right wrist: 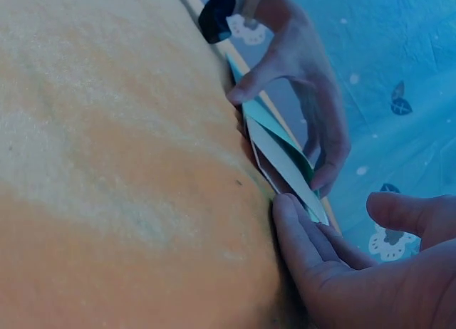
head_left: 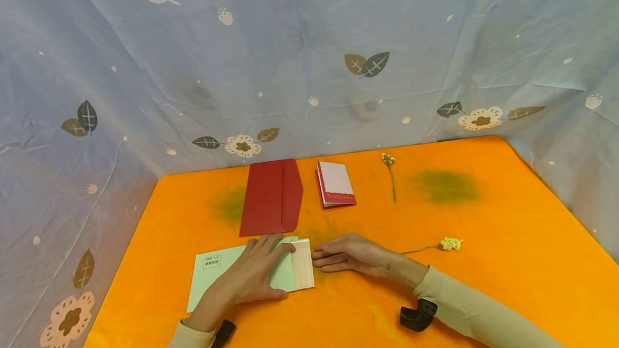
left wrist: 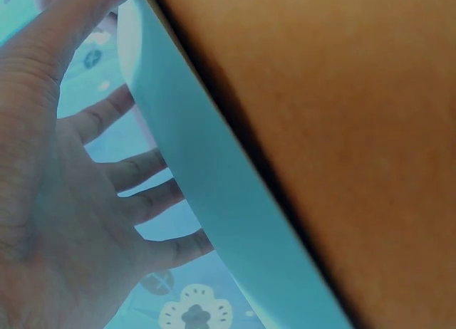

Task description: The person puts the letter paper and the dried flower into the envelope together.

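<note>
A pale green envelope [head_left: 220,266] with a small printed box lies on the near left of the table. My left hand [head_left: 253,273] spans it, thumb at the near edge and fingers at the far edge, gripping it across its width. In the left wrist view the envelope [left wrist: 206,172] runs between thumb and fingers. A cream, lined, folded paper [head_left: 303,265] sticks out of its right end. My right hand [head_left: 355,255] lies on its side with fingers straight, and in the right wrist view its fingertips [right wrist: 286,206] meet the paper's outer edge.
Behind the green envelope lies a red envelope [head_left: 263,197], its flap to the right. A red and white folded card [head_left: 337,184] stands beside it. One flower stem [head_left: 393,181] lies at the back, another yellow flower [head_left: 450,244] beyond my right wrist. Patterned cloth [head_left: 300,69] hangs around the orange table [head_left: 508,219].
</note>
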Available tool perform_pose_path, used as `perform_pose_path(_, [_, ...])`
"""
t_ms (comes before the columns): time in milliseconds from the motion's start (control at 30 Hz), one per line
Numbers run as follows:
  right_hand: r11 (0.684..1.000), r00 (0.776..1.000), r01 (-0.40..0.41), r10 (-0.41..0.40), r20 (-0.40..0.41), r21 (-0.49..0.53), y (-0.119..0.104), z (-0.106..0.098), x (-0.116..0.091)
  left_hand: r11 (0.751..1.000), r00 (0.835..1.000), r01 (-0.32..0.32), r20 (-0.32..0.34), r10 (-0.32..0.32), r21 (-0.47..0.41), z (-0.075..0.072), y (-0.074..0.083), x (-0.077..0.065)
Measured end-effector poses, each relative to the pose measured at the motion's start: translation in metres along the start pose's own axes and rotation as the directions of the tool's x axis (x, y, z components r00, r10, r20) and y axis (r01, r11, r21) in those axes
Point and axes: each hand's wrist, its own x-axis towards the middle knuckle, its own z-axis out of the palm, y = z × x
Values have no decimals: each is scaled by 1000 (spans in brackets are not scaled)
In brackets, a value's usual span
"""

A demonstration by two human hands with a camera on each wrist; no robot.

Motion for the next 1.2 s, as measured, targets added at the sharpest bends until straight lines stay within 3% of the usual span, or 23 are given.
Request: perform_pose_path(1200, [1000,999,-9,9,47,6,7,22,19,1000,999,-16,-28,16,-1,1,-1,-1])
